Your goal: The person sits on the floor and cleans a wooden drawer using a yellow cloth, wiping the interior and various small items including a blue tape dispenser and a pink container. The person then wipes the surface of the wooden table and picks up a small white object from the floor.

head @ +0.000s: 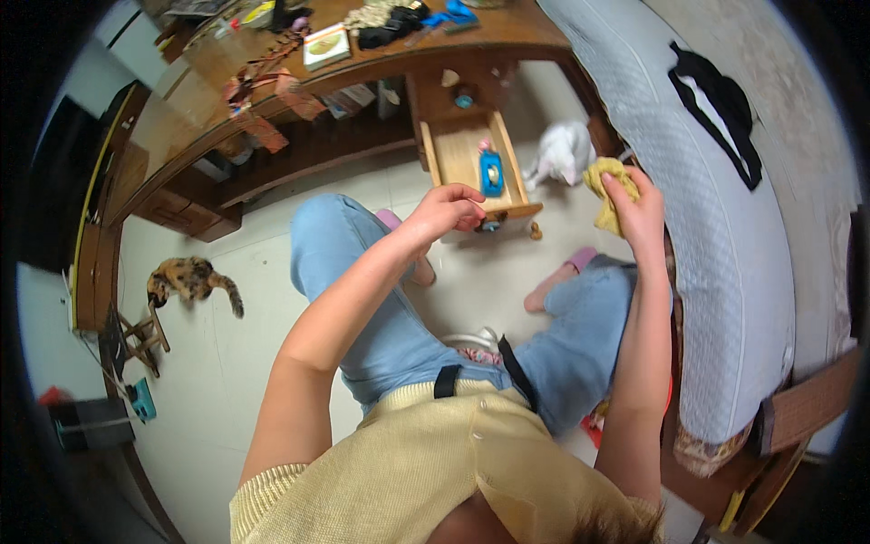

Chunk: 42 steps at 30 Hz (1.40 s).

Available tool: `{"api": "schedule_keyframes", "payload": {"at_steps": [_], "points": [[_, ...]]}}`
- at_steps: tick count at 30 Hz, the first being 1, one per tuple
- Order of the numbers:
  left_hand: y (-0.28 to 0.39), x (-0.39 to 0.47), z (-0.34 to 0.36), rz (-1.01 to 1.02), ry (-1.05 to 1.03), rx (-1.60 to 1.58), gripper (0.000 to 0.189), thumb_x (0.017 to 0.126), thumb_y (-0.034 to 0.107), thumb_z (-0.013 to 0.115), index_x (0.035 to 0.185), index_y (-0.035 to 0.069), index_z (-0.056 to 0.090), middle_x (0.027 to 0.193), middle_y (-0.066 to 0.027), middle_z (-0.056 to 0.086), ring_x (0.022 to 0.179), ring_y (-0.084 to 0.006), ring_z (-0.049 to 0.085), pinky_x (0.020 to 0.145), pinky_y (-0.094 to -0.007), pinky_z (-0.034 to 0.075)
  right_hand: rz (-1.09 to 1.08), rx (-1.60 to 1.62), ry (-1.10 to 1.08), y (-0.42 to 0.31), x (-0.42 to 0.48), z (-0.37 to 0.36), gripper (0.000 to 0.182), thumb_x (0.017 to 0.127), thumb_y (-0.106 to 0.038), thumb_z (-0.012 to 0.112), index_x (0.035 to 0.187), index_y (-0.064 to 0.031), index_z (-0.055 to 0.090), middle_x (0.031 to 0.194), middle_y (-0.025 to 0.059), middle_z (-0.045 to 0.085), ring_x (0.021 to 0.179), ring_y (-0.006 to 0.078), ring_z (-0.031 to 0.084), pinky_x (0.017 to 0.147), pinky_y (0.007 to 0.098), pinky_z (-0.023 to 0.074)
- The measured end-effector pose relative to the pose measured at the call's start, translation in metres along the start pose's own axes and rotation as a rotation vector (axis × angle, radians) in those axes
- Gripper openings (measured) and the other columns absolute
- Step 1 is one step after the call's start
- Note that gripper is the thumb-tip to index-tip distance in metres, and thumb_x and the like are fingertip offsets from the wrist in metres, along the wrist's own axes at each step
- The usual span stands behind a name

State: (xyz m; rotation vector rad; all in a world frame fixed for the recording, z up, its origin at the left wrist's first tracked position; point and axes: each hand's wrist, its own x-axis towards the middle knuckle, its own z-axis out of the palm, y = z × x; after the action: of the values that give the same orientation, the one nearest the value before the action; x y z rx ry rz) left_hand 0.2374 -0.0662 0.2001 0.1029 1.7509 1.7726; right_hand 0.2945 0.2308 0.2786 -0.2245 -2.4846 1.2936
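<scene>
My right hand [642, 207] grips a crumpled yellow cloth [606, 197] and holds it up beside the bed. My left hand [452, 214] is at the near left corner of a pulled-out wooden drawer [457, 153]. Its fingers are loosely bent, and nothing shows in them; whether they touch the drawer front is unclear. Inside the drawer lies a blue plastic object [491, 174] with a pale middle, possibly a tape dispenser. A small pink thing [484, 145] sits behind it. The drawer front has a round knob [491, 225], partly wrapped in something blue.
A white cat [563, 151] is right of the drawer; a calico cat [187, 279] stands by a small wooden stool [144, 340] at left. Ribbons [262, 102], a white box [326, 46] and dark cloth [394, 26] lie on the wooden desk [516, 32]. The bed [720, 272] borders the right.
</scene>
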Motion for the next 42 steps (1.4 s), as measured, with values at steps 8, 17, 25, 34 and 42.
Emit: {"api": "schedule_keyframes", "payload": {"at_steps": [8,17,25,34,42], "points": [[0.078,0.024,-0.074,0.385,0.324,0.093,0.027,0.089,0.001,0.050,0.114,0.000,0.060,0.099,-0.0078,0.068,0.089,-0.0123,0.063,0.078,-0.0245,0.050,-0.188,0.032,-0.195,-0.042,0.053,0.037,0.030,0.084,-0.023,0.070,0.100,0.0024,0.065,0.084,0.0135,0.067,0.076,0.0182,0.063,0.071,0.0302,0.0488],[0.174,0.150,-0.135,0.912,1.046,0.979,0.029,0.081,0.016,0.065,0.104,-0.001,0.065,0.103,-0.0193,0.064,0.101,-0.0373,0.058,0.092,-0.0435,0.046,-0.106,0.189,-0.371,-0.029,0.078,0.084,0.024,0.086,-0.019,0.069,0.098,0.0010,0.064,0.087,0.0079,0.067,0.081,0.0137,0.062,0.072,0.0274,0.0488],[0.201,0.205,-0.154,0.376,1.004,1.387,0.050,0.075,0.019,0.069,0.125,0.015,0.061,0.110,-0.0190,0.058,0.105,-0.0368,0.058,0.092,-0.0432,0.048,-0.386,-0.005,-0.282,-0.024,0.091,0.092,0.026,0.079,-0.017,0.072,0.097,-0.0006,0.065,0.089,0.0155,0.062,0.078,0.0351,0.062,0.069,0.0395,0.0490],[0.226,0.187,-0.176,1.162,1.259,1.079,0.037,0.079,0.007,0.062,0.116,0.005,0.065,0.102,-0.0169,0.054,0.096,-0.0317,0.055,0.084,-0.0403,0.047,-0.438,0.014,-0.227,-0.023,0.103,0.086,0.024,0.079,-0.017,0.072,0.096,-0.0008,0.064,0.088,0.0150,0.061,0.078,0.0351,0.062,0.067,0.0408,0.0487],[0.207,0.092,-0.043,0.842,0.647,0.282,0.036,0.078,0.003,0.059,0.113,0.003,0.066,0.085,-0.0073,0.064,0.069,-0.0149,0.058,0.058,-0.0280,0.046,-0.022,0.487,-0.145,-0.021,0.112,0.055,0.023,0.088,-0.020,0.069,0.101,-0.0004,0.066,0.091,0.0078,0.068,0.079,0.0115,0.063,0.071,0.0251,0.0497]]}}
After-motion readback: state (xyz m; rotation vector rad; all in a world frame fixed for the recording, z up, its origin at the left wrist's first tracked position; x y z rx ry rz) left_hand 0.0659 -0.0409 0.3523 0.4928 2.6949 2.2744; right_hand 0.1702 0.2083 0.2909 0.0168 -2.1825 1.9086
